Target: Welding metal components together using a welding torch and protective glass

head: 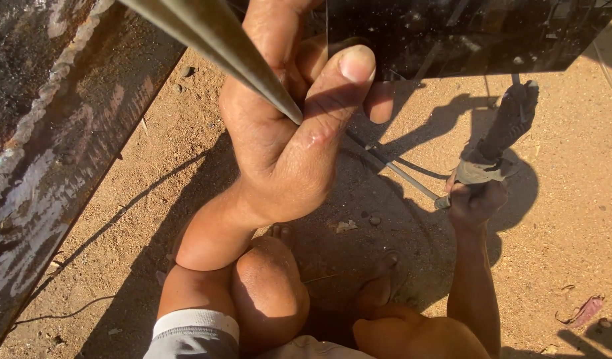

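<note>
I see the left hand [286, 133] closed around a dark glass welding shield [452, 33], held near the camera. The right hand [475, 203] grips a black electrode holder [502, 133] above sandy ground [572, 233] (no arc burns). Beside lies a rusty steel beam [47, 153] with finished weld beads; I judge more welding remains.

Everything rests on bare sandy ground [572, 219], reddish-brown and sunlit, crossed by dark shadows. A long rusty metal beam [47, 146] runs along its left edge. Right of the beam, small pebbles [184, 72] lie near its upper end, a thin dark cable [130, 206] trails across the sand, and a reddish dry leaf [585, 311] lies far off at the lower right.
</note>
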